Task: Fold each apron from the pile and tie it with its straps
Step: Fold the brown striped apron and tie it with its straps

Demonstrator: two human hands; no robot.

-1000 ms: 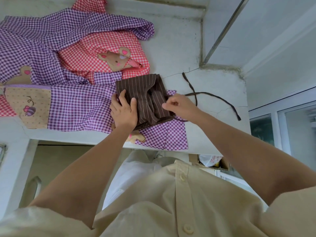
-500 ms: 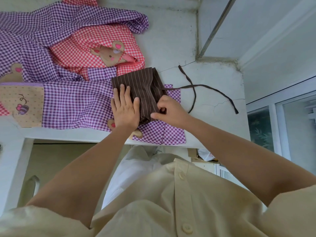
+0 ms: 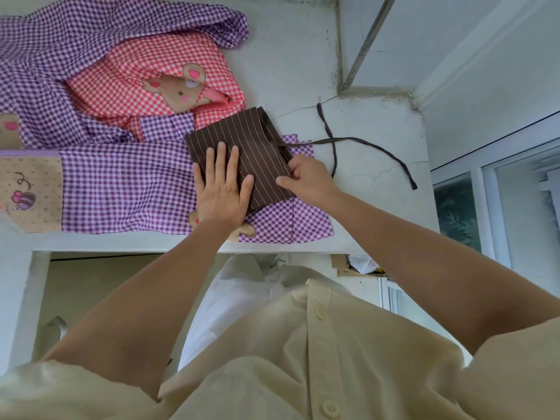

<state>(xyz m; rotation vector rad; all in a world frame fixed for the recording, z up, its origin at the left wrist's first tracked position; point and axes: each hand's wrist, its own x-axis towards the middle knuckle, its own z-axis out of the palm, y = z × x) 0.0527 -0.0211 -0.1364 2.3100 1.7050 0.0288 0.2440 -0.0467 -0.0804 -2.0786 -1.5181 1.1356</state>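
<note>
Pressing the brown apron (image 3: 257, 140), left hand (image 3: 219, 192) fingers lie spread; right hand (image 3: 307, 180) fingers pinch its edge

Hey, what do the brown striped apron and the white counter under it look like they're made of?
The folded brown pinstriped apron looks like thin woven cotton or a blend, matte: it creases crisply and lies flat under the left hand. The white counter looks like painted concrete or plaster, dull, with hairline cracks.

Left grip (image 3: 222, 189) presses flat on the folded brown apron (image 3: 242, 133); right grip (image 3: 309, 180) pinches its edge.
</note>
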